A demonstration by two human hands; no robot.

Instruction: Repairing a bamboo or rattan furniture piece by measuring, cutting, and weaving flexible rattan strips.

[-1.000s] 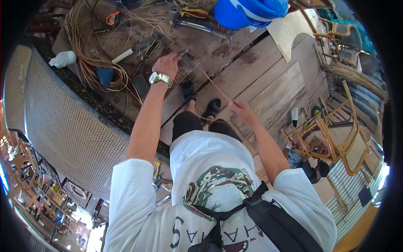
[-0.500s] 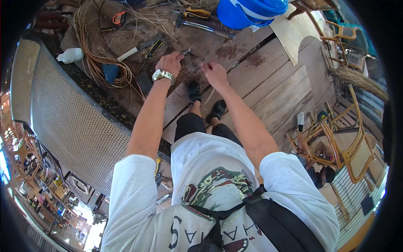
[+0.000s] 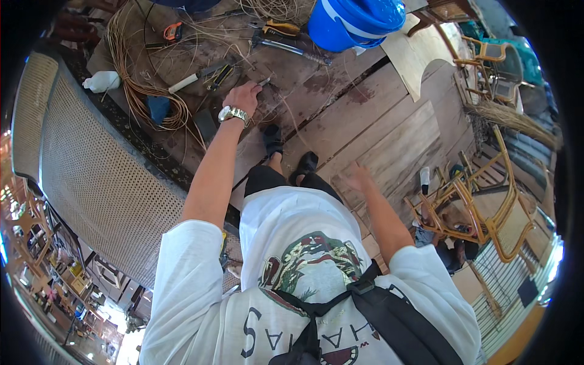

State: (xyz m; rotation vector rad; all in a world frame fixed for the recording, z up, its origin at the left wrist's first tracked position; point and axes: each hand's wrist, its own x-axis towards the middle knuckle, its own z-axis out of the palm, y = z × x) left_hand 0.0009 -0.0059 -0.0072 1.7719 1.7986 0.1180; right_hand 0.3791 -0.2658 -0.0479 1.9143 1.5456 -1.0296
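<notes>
My left hand (image 3: 242, 97), with a metal watch on its wrist, reaches out over the worn wooden workbench (image 3: 340, 115). Its fingers are pinched shut on a thin cane strand (image 3: 265, 81) at the fingertips. My right hand (image 3: 359, 177) hangs lower, over the plank floor beside my feet. It is blurred, its fingers look spread, and I see nothing in it. A dark rectangular block (image 3: 205, 125) lies just left of my left wrist.
A blue bucket (image 3: 356, 21) stands at the bench's far edge. Nearby lie yellow-handled pliers (image 3: 281, 29), a white-handled knife (image 3: 185, 82), an orange tape measure (image 3: 173, 31), a cane coil (image 3: 140, 91) and a white bottle (image 3: 102, 81). A woven cane panel (image 3: 91, 176) stands left; rattan chair frames (image 3: 468, 207) right.
My right hand was up beside the left hand on the bench half a second ago; it has swung back down and to the right. The left hand has stayed in place.
</notes>
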